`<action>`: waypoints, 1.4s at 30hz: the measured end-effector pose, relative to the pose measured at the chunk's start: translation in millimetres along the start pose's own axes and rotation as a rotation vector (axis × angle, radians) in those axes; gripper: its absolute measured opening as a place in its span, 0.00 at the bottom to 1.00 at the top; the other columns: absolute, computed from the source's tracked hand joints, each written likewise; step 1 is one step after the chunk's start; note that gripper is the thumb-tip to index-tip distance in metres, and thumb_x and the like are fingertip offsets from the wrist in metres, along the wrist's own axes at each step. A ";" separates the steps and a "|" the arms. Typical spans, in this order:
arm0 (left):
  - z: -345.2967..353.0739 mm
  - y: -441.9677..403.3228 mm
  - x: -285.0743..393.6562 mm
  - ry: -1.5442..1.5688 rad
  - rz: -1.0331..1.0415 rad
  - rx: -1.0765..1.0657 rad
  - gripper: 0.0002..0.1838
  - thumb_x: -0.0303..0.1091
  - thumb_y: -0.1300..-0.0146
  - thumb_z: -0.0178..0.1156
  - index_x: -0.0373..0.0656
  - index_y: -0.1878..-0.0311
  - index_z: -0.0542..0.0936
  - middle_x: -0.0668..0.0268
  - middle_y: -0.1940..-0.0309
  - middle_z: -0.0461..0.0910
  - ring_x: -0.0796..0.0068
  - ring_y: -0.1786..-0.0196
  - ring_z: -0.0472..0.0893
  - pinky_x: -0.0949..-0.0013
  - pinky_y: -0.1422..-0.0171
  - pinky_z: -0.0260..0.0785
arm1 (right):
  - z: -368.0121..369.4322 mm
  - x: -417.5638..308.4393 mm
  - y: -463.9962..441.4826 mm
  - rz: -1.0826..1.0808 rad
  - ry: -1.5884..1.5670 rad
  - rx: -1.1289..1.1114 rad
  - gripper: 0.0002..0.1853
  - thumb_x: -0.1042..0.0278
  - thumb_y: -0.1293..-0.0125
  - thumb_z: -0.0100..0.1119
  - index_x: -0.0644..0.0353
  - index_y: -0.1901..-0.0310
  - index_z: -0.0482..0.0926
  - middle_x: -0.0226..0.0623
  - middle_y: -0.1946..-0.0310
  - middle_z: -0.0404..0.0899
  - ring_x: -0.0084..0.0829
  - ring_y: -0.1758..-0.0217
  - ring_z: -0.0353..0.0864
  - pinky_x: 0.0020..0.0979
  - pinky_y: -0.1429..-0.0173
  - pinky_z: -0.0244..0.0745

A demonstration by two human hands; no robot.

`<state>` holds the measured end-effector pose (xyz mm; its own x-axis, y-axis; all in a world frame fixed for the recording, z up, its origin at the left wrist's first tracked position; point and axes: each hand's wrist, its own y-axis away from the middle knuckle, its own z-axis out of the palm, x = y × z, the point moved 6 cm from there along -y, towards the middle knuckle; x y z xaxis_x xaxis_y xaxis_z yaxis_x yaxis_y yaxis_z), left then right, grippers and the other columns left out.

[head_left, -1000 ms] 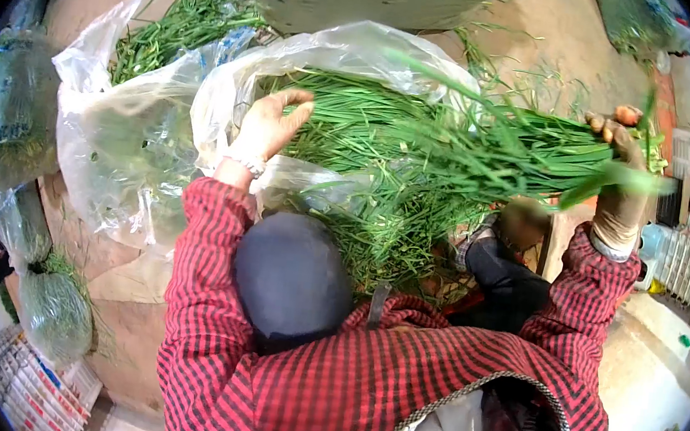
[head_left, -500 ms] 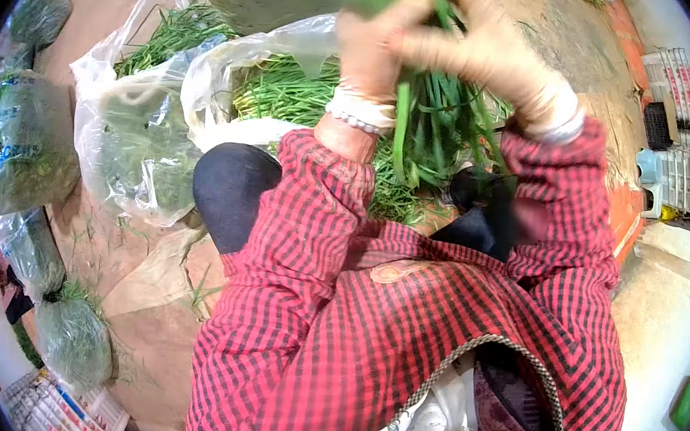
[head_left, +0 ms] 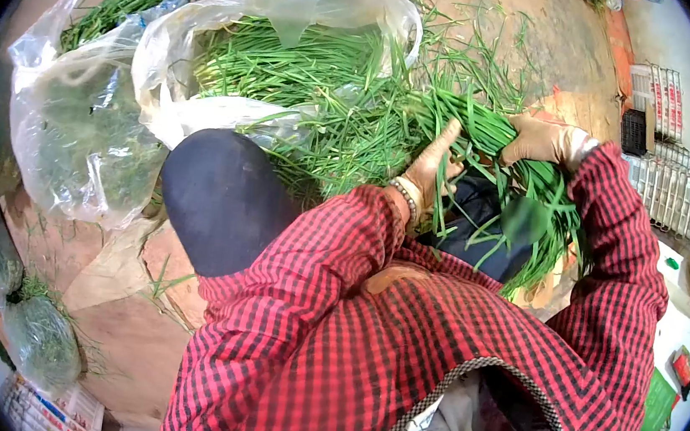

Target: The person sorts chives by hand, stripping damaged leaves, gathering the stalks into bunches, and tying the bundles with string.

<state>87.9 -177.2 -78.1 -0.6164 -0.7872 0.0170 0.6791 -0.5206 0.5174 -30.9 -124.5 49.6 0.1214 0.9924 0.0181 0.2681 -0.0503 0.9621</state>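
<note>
The bunch of green stalks (head_left: 480, 127) was to the right of the open plastic bag (head_left: 153, 82), outside its mouth. Its long axis ran crosswise from the end nearest the bag out to the right hand (head_left: 542, 141); past that hand, blades bent and hung toward the person's body. The right hand, farther from the bag, was closed around the bunch, thumb in view, its other fingers mostly hidden. The left hand (head_left: 430, 172) was nearer the bag, on the body side of the bunch, one digit extended up to its edge; whether it gripped any blades could not be told. Loose greens (head_left: 356, 151) lay between the bag's mouth and the left hand.
</note>
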 end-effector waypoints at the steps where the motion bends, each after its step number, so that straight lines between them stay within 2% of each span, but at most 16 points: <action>1: 2.3 1.1 -3.4 -0.056 -0.058 -0.082 0.48 0.72 0.46 0.59 0.37 0.37 0.69 0.61 0.46 0.75 0.66 0.40 0.72 0.44 0.32 0.55 | -6.7 11.8 -29.1 0.059 0.108 -0.072 0.35 0.73 0.52 0.66 0.69 0.39 0.68 0.39 0.63 0.83 0.26 0.67 0.81 0.29 0.65 0.78; 3: -8.4 -25.9 -34.5 0.036 -0.230 -0.265 0.36 0.63 0.39 0.59 0.41 0.41 0.72 0.61 0.49 0.78 0.64 0.44 0.77 0.51 0.36 0.64 | 0.9 7.2 -57.0 0.079 0.244 -0.209 0.41 0.71 0.54 0.67 0.67 0.35 0.63 0.41 0.58 0.82 0.29 0.61 0.81 0.32 0.60 0.79; 6: 0.0 -29.6 -53.7 0.165 -0.330 -0.402 0.24 0.55 0.35 0.58 0.47 0.46 0.76 0.66 0.54 0.82 0.67 0.49 0.80 0.54 0.38 0.67 | 16.9 9.3 -102.3 0.139 0.397 -0.194 0.55 0.44 0.53 0.73 0.67 0.29 0.56 0.53 0.30 0.60 0.38 0.27 0.60 0.39 0.28 0.60; 9: -2.9 -35.0 -53.0 0.146 -0.333 -0.362 0.18 0.53 0.33 0.57 0.55 0.48 0.77 0.70 0.53 0.83 0.72 0.50 0.80 0.62 0.41 0.67 | 34.1 5.1 -136.9 -0.075 0.350 -0.251 0.44 0.43 0.47 0.72 0.55 0.32 0.66 0.39 0.39 0.74 0.34 0.39 0.73 0.40 0.35 0.67; 14: 22.8 -46.5 -54.6 0.051 -0.231 -0.375 0.22 0.51 0.34 0.58 0.51 0.42 0.74 0.70 0.41 0.72 0.67 0.38 0.71 0.57 0.33 0.61 | 27.1 -2.2 -117.0 -0.138 0.467 -0.196 0.40 0.45 0.42 0.69 0.52 0.32 0.65 0.34 0.38 0.74 0.32 0.34 0.70 0.39 0.32 0.63; 16: 41.4 -34.4 -43.8 -0.013 -0.159 -0.419 0.27 0.49 0.35 0.60 0.47 0.37 0.70 0.69 0.38 0.72 0.66 0.36 0.70 0.55 0.32 0.61 | 30.9 12.4 -116.0 -0.026 0.117 -0.333 0.39 0.55 0.45 0.72 0.51 0.32 0.66 0.31 0.43 0.77 0.28 0.43 0.74 0.34 0.37 0.69; 18: 54.4 -27.1 -43.1 -0.097 -0.182 -0.468 0.27 0.46 0.35 0.61 0.45 0.37 0.70 0.67 0.37 0.71 0.64 0.36 0.71 0.55 0.33 0.61 | 31.2 21.9 -115.3 0.113 0.176 -0.356 0.40 0.65 0.49 0.73 0.51 0.32 0.67 0.30 0.48 0.80 0.26 0.50 0.78 0.30 0.43 0.74; 20: 48.0 -19.1 -40.2 -0.162 -0.181 -0.405 0.23 0.46 0.32 0.57 0.41 0.40 0.73 0.60 0.42 0.75 0.62 0.39 0.75 0.56 0.35 0.66 | 16.0 22.4 -106.9 0.046 0.274 -0.053 0.37 0.70 0.54 0.68 0.53 0.36 0.71 0.35 0.55 0.83 0.30 0.56 0.81 0.31 0.51 0.77; 22: 22.7 -29.6 -40.5 -0.123 -0.235 -0.631 0.28 0.53 0.31 0.51 0.36 0.42 0.73 0.55 0.44 0.77 0.60 0.38 0.75 0.58 0.36 0.67 | 2.0 23.8 -89.5 -0.021 0.332 0.140 0.33 0.70 0.55 0.67 0.58 0.41 0.76 0.41 0.57 0.84 0.34 0.59 0.83 0.33 0.55 0.78; 24: -4.0 -30.3 -27.4 -0.125 -0.291 -0.286 0.40 0.67 0.35 0.47 0.33 0.41 0.72 0.50 0.46 0.78 0.57 0.40 0.75 0.55 0.35 0.66 | 10.2 21.8 -54.9 -0.045 0.331 0.193 0.28 0.64 0.50 0.64 0.66 0.45 0.75 0.52 0.58 0.83 0.40 0.58 0.84 0.35 0.53 0.78; 27: -9.9 -26.8 -18.2 -0.138 -0.233 -0.180 0.44 0.74 0.39 0.47 0.38 0.42 0.73 0.54 0.47 0.79 0.61 0.47 0.78 0.54 0.41 0.70 | 25.4 36.7 -20.6 -0.223 0.408 0.574 0.27 0.62 0.47 0.63 0.65 0.46 0.74 0.55 0.62 0.82 0.49 0.58 0.83 0.41 0.51 0.77; 30: 34.8 -12.7 -11.4 -0.009 -0.014 -0.333 0.32 0.63 0.41 0.61 0.44 0.46 0.76 0.61 0.53 0.81 0.62 0.54 0.81 0.54 0.51 0.76 | 70.5 21.3 24.6 -0.313 0.341 0.783 0.35 0.57 0.45 0.62 0.66 0.38 0.67 0.56 0.62 0.82 0.54 0.59 0.82 0.45 0.51 0.77; 32: 23.7 -13.4 -5.3 0.072 0.135 -0.086 0.21 0.49 0.39 0.64 0.43 0.52 0.79 0.63 0.59 0.82 0.63 0.58 0.81 0.57 0.49 0.74 | 101.8 11.1 38.1 -0.394 0.180 0.895 0.37 0.56 0.44 0.63 0.67 0.35 0.64 0.56 0.55 0.80 0.52 0.53 0.81 0.43 0.47 0.76; 34: 1.1 -4.2 8.1 0.030 0.214 0.040 0.13 0.40 0.38 0.62 0.43 0.55 0.80 0.64 0.64 0.83 0.64 0.62 0.81 0.58 0.50 0.74 | 124.8 14.6 40.5 -0.755 0.153 1.053 0.37 0.54 0.42 0.63 0.68 0.36 0.65 0.55 0.46 0.76 0.49 0.46 0.79 0.40 0.42 0.73; 38: 14.6 74.1 50.0 -0.232 0.387 0.085 0.12 0.33 0.36 0.58 0.38 0.53 0.77 0.66 0.69 0.81 0.74 0.68 0.79 0.68 0.60 0.74 | 116.4 39.2 27.2 -0.932 -0.801 0.452 0.25 0.57 0.33 0.60 0.66 0.42 0.70 0.36 0.51 0.77 0.24 0.48 0.76 0.26 0.44 0.72; 42: 32.7 122.8 49.9 -0.393 0.350 0.026 0.12 0.33 0.36 0.56 0.37 0.53 0.76 0.68 0.72 0.78 0.78 0.74 0.75 0.73 0.66 0.71 | 143.0 -2.0 24.0 -1.003 -0.885 -0.120 0.22 0.54 0.32 0.58 0.64 0.46 0.71 0.36 0.50 0.75 0.22 0.50 0.75 0.27 0.45 0.72</action>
<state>127.5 -269.6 14.3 -0.4609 -0.7264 0.5099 0.8642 -0.2365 0.4442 112.0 -143.6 33.7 0.5081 0.1867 -0.8408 0.5258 0.7059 0.4745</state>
